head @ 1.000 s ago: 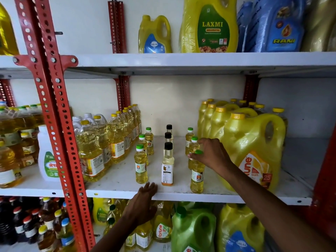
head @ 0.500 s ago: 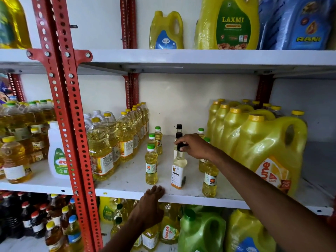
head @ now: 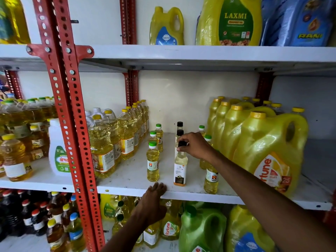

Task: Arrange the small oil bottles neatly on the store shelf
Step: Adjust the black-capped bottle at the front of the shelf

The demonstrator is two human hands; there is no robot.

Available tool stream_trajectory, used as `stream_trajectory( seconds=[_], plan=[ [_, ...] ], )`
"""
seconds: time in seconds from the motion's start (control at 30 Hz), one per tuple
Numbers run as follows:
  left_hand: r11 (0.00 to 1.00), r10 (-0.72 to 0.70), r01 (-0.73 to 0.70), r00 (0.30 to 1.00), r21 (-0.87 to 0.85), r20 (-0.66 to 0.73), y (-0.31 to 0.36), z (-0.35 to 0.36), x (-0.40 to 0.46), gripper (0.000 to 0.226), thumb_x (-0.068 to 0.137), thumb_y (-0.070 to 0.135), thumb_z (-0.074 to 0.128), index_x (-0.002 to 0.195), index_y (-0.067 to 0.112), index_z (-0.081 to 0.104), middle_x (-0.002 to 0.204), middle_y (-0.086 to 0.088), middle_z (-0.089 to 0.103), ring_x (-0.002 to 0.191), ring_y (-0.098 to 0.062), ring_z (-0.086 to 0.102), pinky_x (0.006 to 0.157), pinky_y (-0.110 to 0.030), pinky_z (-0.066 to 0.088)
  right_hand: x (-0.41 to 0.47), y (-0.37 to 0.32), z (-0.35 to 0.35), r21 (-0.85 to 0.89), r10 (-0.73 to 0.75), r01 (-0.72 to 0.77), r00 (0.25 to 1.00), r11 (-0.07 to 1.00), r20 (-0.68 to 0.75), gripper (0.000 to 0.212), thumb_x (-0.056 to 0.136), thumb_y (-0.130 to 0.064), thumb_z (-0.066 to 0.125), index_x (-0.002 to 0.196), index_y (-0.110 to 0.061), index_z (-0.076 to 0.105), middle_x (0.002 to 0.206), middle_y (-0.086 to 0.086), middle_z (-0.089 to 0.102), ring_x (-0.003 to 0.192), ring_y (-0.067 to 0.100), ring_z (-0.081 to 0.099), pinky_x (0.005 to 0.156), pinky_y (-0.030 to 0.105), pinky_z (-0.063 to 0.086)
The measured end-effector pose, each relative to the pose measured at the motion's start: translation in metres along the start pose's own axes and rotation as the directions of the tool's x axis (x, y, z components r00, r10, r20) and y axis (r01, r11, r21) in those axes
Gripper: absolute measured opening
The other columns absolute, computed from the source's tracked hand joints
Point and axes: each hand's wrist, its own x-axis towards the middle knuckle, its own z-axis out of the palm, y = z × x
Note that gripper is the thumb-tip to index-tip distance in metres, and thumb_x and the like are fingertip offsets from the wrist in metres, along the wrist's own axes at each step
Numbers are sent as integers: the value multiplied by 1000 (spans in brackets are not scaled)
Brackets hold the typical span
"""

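Observation:
Small oil bottles stand in three short rows on the white middle shelf (head: 131,180). The left row has green-capped bottles, the front one (head: 153,161) nearest me. The middle row has black-capped bottles. My right hand (head: 195,146) grips the neck and cap of the front black-capped bottle (head: 180,170), which stands upright on the shelf. The right row's green-capped bottles (head: 211,179) are partly hidden behind my right forearm. My left hand (head: 154,200) rests with its fingers over the shelf's front edge and holds nothing.
Large yellow jugs (head: 269,153) crowd the right of the shelf. Clear one-litre oil bottles (head: 103,142) stand to the left beside a red slotted upright (head: 72,124). More jugs sit on the shelf above (head: 229,20) and on the shelf below (head: 201,228).
My right hand left the front green-capped bottle of the right row and moved left onto the front black-capped bottle. The left hand stayed on the shelf edge.

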Motion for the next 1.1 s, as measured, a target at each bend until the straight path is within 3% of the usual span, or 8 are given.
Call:
stream_trajectory(
  seconds=[0.13,1.1],
  plan=[
    [1000,-6,6,1000,-4,-3,1,1,0,76,86,22,63,152,17,25,163,0,21,153,-17,9,124,-32,8,-4,-3,-1,10,-1,1,1000,1000,0,40,75,-18,80,112,-8,71,115,11,73,111,21,66,84,19,40],
    [1000,-15,15,1000,-4,-22,-2,5,1,76,85,22,64,151,18,26,163,-1,24,152,-18,12,123,-32,10,-17,-13,-3,-31,-37,37,999,999,1,35,76,-16,79,109,-9,73,112,10,74,108,20,67,87,21,44]
  ],
)
